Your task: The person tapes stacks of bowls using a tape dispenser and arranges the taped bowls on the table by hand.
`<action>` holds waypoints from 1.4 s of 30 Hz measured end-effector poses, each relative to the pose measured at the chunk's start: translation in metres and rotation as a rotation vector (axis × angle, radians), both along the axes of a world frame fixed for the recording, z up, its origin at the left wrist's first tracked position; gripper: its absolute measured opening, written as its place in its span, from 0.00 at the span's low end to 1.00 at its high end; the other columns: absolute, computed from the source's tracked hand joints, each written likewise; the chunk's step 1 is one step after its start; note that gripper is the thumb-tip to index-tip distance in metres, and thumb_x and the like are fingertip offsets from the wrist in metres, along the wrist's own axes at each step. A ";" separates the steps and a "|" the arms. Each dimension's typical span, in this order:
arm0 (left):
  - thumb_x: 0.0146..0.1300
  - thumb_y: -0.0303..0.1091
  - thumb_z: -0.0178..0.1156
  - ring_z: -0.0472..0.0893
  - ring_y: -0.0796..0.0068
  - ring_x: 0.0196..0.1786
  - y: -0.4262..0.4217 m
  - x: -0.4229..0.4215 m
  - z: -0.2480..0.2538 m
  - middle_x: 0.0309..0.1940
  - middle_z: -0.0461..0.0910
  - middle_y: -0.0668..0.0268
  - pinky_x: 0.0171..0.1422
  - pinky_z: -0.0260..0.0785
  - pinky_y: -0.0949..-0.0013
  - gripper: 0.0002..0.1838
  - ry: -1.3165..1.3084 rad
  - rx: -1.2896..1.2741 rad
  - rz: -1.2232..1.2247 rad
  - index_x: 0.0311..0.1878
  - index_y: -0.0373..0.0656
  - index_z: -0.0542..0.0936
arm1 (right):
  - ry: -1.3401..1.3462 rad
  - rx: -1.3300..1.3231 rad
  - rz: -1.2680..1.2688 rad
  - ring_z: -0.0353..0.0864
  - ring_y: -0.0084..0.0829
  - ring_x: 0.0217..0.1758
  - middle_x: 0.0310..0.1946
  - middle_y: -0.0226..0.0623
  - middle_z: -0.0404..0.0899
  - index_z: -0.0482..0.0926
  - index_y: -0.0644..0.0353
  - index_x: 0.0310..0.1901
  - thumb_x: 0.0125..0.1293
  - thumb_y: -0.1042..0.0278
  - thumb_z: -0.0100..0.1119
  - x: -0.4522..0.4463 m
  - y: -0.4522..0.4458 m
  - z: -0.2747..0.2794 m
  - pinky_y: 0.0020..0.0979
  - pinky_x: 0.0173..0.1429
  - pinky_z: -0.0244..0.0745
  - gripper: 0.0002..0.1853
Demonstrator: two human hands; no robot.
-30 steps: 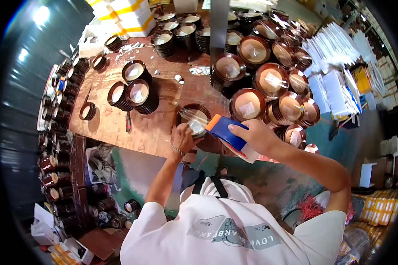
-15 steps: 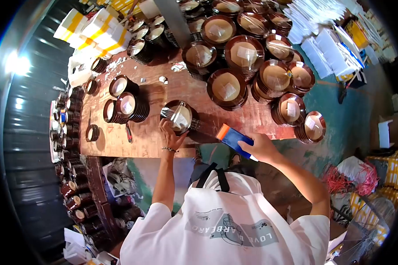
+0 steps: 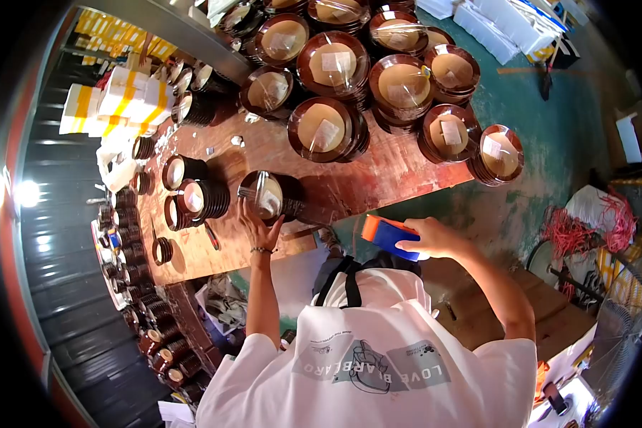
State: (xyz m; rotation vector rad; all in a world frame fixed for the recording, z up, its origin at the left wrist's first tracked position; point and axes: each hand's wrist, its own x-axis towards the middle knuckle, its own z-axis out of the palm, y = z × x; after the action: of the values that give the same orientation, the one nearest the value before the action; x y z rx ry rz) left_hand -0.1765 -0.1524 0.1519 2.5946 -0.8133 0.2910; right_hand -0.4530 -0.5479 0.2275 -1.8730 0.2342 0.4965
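Note:
My left hand [image 3: 259,230] lies with spread fingers against the near side of a stack of brown-rimmed plates [image 3: 268,197]. Clear shiny film covers the top of that stack, and a pale paper slip shows under it. In my right hand [image 3: 435,237] is a blue box-shaped tool with an orange end [image 3: 388,235], held out past the table's front edge, apart from the plates. Its exact kind does not show. Left of my left hand stand smaller stacks of dark dishes [image 3: 194,196], and a red-and-black pen-like tool [image 3: 212,236] lies near them.
Many film-wrapped plate stacks [image 3: 319,128] crowd the back and right of the wooden table [image 3: 367,187]. White foam boxes with yellow tape [image 3: 125,96] are piled at the back left. Dark dish stacks [image 3: 130,235] line the left wall. A grey post [image 3: 192,36] crosses the back.
The view has turned, and the table appears shifted left and tilted. My right hand with the blue tool sits farther from the plate stack. My left hand stays at the stack.

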 end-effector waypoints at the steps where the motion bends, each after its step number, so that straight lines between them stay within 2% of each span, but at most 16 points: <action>1: 0.49 0.50 0.78 0.53 0.37 0.78 -0.001 0.000 0.001 0.79 0.50 0.44 0.80 0.47 0.39 0.62 0.004 0.005 -0.013 0.79 0.36 0.51 | 0.028 -0.030 0.027 0.86 0.52 0.42 0.38 0.55 0.85 0.81 0.66 0.49 0.63 0.42 0.66 -0.003 -0.006 -0.006 0.45 0.47 0.78 0.30; 9: 0.55 0.56 0.74 0.49 0.38 0.81 0.003 0.004 -0.003 0.81 0.46 0.42 0.81 0.44 0.37 0.62 -0.049 0.101 -0.035 0.82 0.37 0.48 | 0.109 -0.084 0.045 0.86 0.52 0.50 0.46 0.57 0.85 0.80 0.65 0.56 0.68 0.41 0.62 -0.002 -0.002 -0.063 0.45 0.55 0.78 0.31; 10: 0.55 0.57 0.73 0.49 0.38 0.82 0.003 0.005 -0.005 0.81 0.45 0.42 0.81 0.43 0.37 0.62 -0.075 0.090 -0.057 0.82 0.37 0.48 | 0.103 0.008 0.003 0.86 0.51 0.51 0.47 0.55 0.86 0.80 0.65 0.56 0.69 0.41 0.61 -0.009 -0.006 -0.074 0.44 0.56 0.77 0.30; 11: 0.56 0.58 0.73 0.48 0.38 0.82 0.003 0.005 -0.005 0.82 0.45 0.42 0.81 0.43 0.37 0.62 -0.100 0.078 -0.078 0.82 0.37 0.47 | 0.086 0.088 -0.024 0.85 0.36 0.42 0.40 0.50 0.86 0.81 0.65 0.50 0.70 0.42 0.60 -0.014 -0.013 -0.072 0.41 0.48 0.78 0.28; 14: 0.57 0.58 0.72 0.47 0.38 0.82 0.005 0.004 -0.006 0.82 0.45 0.42 0.82 0.42 0.37 0.61 -0.101 0.110 -0.086 0.82 0.38 0.47 | 0.044 0.055 -0.019 0.86 0.39 0.42 0.39 0.52 0.86 0.81 0.64 0.49 0.71 0.42 0.59 -0.022 -0.013 -0.068 0.42 0.48 0.77 0.27; 16: 0.57 0.57 0.72 0.47 0.38 0.82 0.006 0.007 -0.006 0.81 0.46 0.41 0.82 0.42 0.37 0.61 -0.086 0.117 -0.093 0.82 0.38 0.48 | 0.099 -0.043 0.012 0.87 0.47 0.43 0.40 0.55 0.85 0.80 0.65 0.50 0.71 0.42 0.59 -0.011 -0.005 -0.056 0.45 0.49 0.78 0.28; 17: 0.58 0.57 0.72 0.47 0.38 0.82 0.007 0.007 -0.006 0.81 0.46 0.41 0.82 0.42 0.37 0.60 -0.075 0.120 -0.098 0.82 0.38 0.48 | 0.104 -0.040 0.009 0.87 0.47 0.43 0.40 0.55 0.85 0.80 0.65 0.50 0.71 0.42 0.59 -0.009 -0.002 -0.061 0.45 0.49 0.78 0.28; 19: 0.58 0.56 0.72 0.47 0.38 0.82 0.004 0.004 -0.002 0.81 0.46 0.42 0.81 0.43 0.37 0.60 -0.040 0.121 -0.088 0.82 0.38 0.48 | 0.044 -0.184 0.028 0.83 0.59 0.47 0.41 0.58 0.84 0.79 0.64 0.56 0.70 0.40 0.57 -0.001 0.005 -0.084 0.51 0.52 0.76 0.30; 23: 0.56 0.53 0.74 0.48 0.38 0.82 0.003 0.004 0.001 0.82 0.47 0.44 0.81 0.43 0.37 0.60 -0.005 0.108 -0.072 0.82 0.38 0.49 | -0.013 -0.321 0.077 0.84 0.58 0.45 0.38 0.58 0.85 0.79 0.68 0.49 0.69 0.39 0.58 0.015 0.022 -0.123 0.52 0.52 0.76 0.31; 27: 0.56 0.50 0.74 0.49 0.37 0.82 0.007 0.009 -0.002 0.82 0.48 0.44 0.81 0.44 0.38 0.57 0.018 0.065 -0.083 0.82 0.40 0.51 | -0.130 -0.313 0.082 0.84 0.58 0.45 0.38 0.59 0.84 0.78 0.68 0.50 0.69 0.38 0.58 0.019 0.034 -0.148 0.53 0.51 0.76 0.32; 29: 0.60 0.51 0.71 0.47 0.41 0.83 0.015 0.020 -0.002 0.82 0.46 0.45 0.82 0.43 0.40 0.54 0.110 0.049 -0.075 0.83 0.46 0.53 | -0.102 -0.241 0.057 0.84 0.59 0.45 0.38 0.59 0.84 0.78 0.67 0.51 0.70 0.37 0.58 0.023 0.038 -0.151 0.52 0.52 0.76 0.33; 34: 0.64 0.57 0.63 0.51 0.45 0.82 0.036 0.065 0.007 0.80 0.56 0.47 0.83 0.42 0.47 0.46 0.151 0.103 -0.154 0.81 0.49 0.60 | 0.008 -0.159 0.053 0.83 0.61 0.46 0.39 0.61 0.84 0.77 0.68 0.53 0.71 0.36 0.57 0.050 0.057 -0.136 0.51 0.52 0.75 0.34; 37: 0.66 0.53 0.62 0.54 0.44 0.81 0.043 0.104 0.008 0.80 0.57 0.49 0.82 0.46 0.47 0.42 0.355 0.068 -0.076 0.80 0.49 0.62 | -0.010 -0.084 -0.020 0.83 0.60 0.46 0.40 0.62 0.83 0.77 0.70 0.52 0.70 0.36 0.58 0.072 0.070 -0.130 0.50 0.52 0.75 0.35; 38: 0.64 0.52 0.63 0.55 0.43 0.80 0.043 0.120 0.010 0.81 0.53 0.45 0.82 0.48 0.48 0.43 0.448 0.036 -0.083 0.81 0.53 0.62 | -0.041 -0.037 -0.030 0.83 0.59 0.47 0.43 0.64 0.83 0.77 0.71 0.51 0.70 0.37 0.59 0.081 0.074 -0.136 0.50 0.51 0.75 0.34; 41: 0.72 0.48 0.57 0.69 0.47 0.73 0.058 0.193 -0.021 0.74 0.69 0.47 0.79 0.54 0.60 0.33 0.490 -0.084 -0.359 0.76 0.43 0.69 | -0.053 0.027 -0.099 0.83 0.59 0.47 0.44 0.65 0.82 0.78 0.70 0.49 0.70 0.38 0.59 0.111 0.087 -0.140 0.48 0.51 0.75 0.33; 42: 0.75 0.49 0.54 0.72 0.55 0.72 0.048 0.201 -0.011 0.72 0.72 0.51 0.78 0.55 0.66 0.32 0.784 -0.174 -0.178 0.74 0.38 0.70 | -0.017 0.038 -0.132 0.84 0.57 0.48 0.44 0.65 0.83 0.78 0.70 0.49 0.70 0.39 0.60 0.122 0.090 -0.128 0.47 0.52 0.75 0.33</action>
State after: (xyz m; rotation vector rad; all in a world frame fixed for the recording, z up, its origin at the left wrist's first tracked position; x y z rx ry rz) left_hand 0.0243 -0.1047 0.1413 2.1645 -0.6667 -0.6404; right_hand -0.3312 -0.4582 0.0991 -1.8108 0.3324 0.3927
